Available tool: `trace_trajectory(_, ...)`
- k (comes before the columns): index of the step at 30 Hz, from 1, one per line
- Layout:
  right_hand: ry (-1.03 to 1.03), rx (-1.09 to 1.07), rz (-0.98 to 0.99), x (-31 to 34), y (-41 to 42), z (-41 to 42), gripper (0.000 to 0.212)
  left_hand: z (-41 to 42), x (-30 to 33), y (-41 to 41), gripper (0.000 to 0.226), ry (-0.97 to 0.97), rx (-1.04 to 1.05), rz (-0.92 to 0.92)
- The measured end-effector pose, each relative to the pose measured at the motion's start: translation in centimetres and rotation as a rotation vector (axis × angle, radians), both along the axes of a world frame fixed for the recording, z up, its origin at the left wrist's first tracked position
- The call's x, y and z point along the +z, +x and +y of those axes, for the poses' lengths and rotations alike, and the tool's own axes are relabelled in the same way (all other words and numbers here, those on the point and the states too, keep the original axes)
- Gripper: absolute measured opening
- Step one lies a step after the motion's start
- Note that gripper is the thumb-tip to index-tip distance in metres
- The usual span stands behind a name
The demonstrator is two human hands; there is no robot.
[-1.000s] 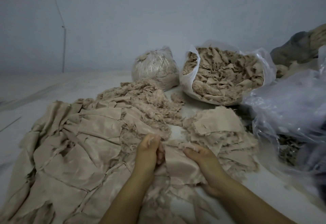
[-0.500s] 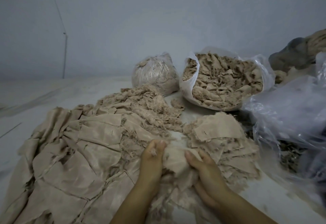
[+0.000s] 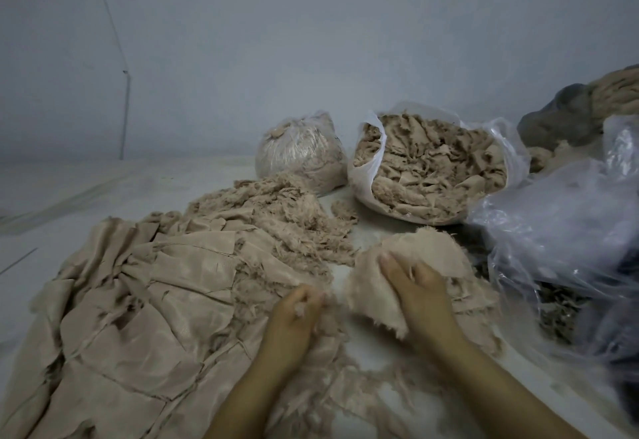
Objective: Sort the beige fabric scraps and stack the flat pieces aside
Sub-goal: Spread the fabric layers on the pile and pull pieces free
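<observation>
Right hand (image 3: pixel 416 286) now flat atop frayed scrap (image 3: pixel 373 286), left hand (image 3: pixel 294 317) pinching fluff, fingertips hidden

right hand (image 3: pixel 420 291) carried flat piece (image 3: pixel 371 286) rightward onto stack (image 3: pixel 473 295)

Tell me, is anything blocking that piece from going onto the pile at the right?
Nothing visible. The right hand already lays the flat piece on top of the stack. The left hand pinches loose threads off to the side.
</observation>
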State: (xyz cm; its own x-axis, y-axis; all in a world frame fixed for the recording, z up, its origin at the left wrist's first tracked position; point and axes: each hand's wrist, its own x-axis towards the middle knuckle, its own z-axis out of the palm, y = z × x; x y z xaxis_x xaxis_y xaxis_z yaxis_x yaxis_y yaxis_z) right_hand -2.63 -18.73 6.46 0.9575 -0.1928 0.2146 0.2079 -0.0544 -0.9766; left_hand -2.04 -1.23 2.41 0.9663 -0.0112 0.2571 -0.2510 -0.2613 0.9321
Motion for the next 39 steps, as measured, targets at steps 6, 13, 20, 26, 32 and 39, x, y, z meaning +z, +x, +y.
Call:
trace_trajectory(6,-0.724,-0.394,-0.029,3.7,3.7,-4.2,0.038,4.2,2.5,-1.3,0.052,0.425,-0.459,0.187)
trace_trajectory(13,-0.755,0.350,-0.050,-4.1,-0.5,4.4,0.011,8.4,2.2,0.2,0.044,1.378,-0.073,-0.068)
trace_trajectory(20,-0.647,0.315,-0.059,-2.8,-0.3,3.0,0.026,8.2,3.7,-0.3,0.009,0.648,-0.168,-0.272)
trace_trajectory(26,-0.559,0.277,-0.099,-2.4,-0.3,4.8,0.033,3.7,3.7,0.7,0.022,0.493,-0.236,-0.326)
trace_trajectory(32,0.106,0.287,0.127,-3.4,0.2,2.6,0.011,5.3,1.4,1.3,0.028,0.379,0.135,-0.176)
trace_trajectory(39,0.241,0.147,0.027,-4.1,0.0,3.5,0.010,0.8,1.1,0.6,0.037,0.107,-0.052,0.016)
